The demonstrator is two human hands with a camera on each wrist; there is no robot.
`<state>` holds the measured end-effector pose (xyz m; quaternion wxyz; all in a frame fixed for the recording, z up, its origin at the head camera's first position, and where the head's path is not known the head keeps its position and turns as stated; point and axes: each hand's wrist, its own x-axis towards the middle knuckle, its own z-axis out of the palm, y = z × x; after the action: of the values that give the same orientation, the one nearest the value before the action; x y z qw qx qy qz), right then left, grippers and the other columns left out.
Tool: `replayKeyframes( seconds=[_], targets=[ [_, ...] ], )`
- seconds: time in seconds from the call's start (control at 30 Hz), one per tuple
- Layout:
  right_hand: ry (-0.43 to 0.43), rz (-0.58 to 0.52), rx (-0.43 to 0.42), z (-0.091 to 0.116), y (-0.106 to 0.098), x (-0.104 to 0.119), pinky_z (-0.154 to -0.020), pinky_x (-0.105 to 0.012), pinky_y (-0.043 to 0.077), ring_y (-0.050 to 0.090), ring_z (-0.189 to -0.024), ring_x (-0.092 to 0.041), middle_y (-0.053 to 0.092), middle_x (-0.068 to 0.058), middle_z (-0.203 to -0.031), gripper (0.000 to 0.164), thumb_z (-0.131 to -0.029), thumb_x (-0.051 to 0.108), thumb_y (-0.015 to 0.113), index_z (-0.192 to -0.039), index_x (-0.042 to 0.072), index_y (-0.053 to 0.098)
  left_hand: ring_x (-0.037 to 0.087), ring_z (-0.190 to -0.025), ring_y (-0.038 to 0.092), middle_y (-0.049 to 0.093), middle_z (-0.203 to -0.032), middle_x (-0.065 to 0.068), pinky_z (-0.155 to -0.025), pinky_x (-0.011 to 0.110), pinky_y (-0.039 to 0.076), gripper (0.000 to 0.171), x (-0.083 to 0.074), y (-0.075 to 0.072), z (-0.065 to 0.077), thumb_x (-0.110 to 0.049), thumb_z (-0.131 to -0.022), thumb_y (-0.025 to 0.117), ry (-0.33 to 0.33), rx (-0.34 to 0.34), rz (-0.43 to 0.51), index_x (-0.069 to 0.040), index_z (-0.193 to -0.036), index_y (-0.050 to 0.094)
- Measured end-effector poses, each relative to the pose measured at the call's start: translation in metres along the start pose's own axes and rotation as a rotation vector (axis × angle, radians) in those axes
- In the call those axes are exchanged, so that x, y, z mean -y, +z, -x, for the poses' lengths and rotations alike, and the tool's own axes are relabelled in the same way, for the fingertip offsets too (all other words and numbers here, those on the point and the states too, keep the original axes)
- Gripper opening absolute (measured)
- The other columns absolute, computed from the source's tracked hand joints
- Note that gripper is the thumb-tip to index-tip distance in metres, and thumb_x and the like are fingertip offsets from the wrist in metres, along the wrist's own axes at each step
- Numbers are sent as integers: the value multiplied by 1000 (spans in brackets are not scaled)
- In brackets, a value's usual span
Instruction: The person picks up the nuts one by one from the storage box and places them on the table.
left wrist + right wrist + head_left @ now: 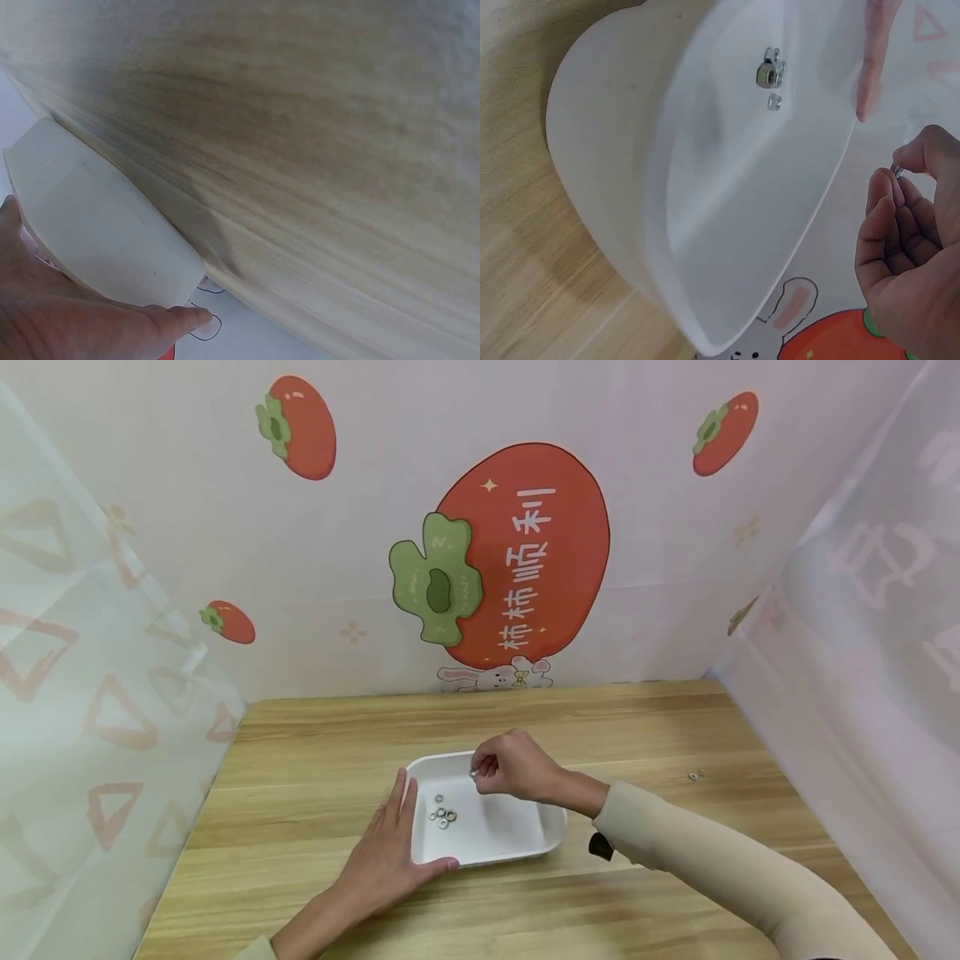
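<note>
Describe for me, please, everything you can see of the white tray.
The white tray is a smooth, plastic-looking, open container with rounded corners and raised walls. It rests upright on the wood-grained table, its longer sides running left to right in the head view. The left hand touches its left end, thumb at the near rim. Small metal nuts lie on its floor toward that end.

The right hand [519, 767] partly hides the metal piece [898, 171] it pinches.
</note>
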<state>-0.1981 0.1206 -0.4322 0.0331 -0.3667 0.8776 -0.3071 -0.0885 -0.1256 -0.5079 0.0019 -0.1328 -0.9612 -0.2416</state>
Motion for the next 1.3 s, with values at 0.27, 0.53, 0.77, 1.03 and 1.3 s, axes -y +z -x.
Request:
replayKeyframes(
  seconds=[0.27, 0.53, 0.77, 1.03, 1.3],
  targets=[
    [39, -57, -93, 14, -10, -8, -66, -18, 58, 62, -68, -1, 74, 6, -79, 7, -84, 4, 81, -89, 9, 80, 48, -151, 39, 3, -179, 14, -120, 60, 39, 134, 1, -1, 0, -82, -78, 73, 0, -3, -15, 0, -168, 17],
    [79, -117, -151, 25, -17, -11, -65, -21, 59, 62, -69, -3, 74, 4, -80, 6, -84, 2, 80, -88, 8, 79, 45, -153, 36, 4, -178, 15, -123, 59, 36, 134, 0, -2, 1, -82, -78, 73, -12, 6, -8, 0, -168, 17],
    [119, -174, -231, 39, -23, -18, -63, -22, 58, 64, -69, -6, 76, 1, -82, 4, -85, 2, 81, -87, 5, 79, 47, -152, 38, 5, -179, 13, -121, 60, 37, 134, 1, 1, 1, -80, -77, 76, -5, -13, -6, 0, -168, 19],
    [203, -229, -316, 54, -29, -26, -64, -23, 60, 67, -70, -10, 75, -1, -81, 9, -84, -2, 80, -89, 5, 79, 45, -152, 38, 4, -179, 12, -123, 58, 36, 133, 1, 2, 2, -82, -78, 73, 6, -29, -20, 1, -168, 20],
    [293, -320, -376, 72, -32, -42, -64, -20, 59, 68, -71, -12, 76, -6, -82, 9, -85, -5, 80, -91, 1, 79, 44, -153, 37, 3, -179, 14, -125, 57, 34, 133, 0, 1, 0, -82, -78, 73, 8, -11, -17, 1, -168, 18]
  ],
)
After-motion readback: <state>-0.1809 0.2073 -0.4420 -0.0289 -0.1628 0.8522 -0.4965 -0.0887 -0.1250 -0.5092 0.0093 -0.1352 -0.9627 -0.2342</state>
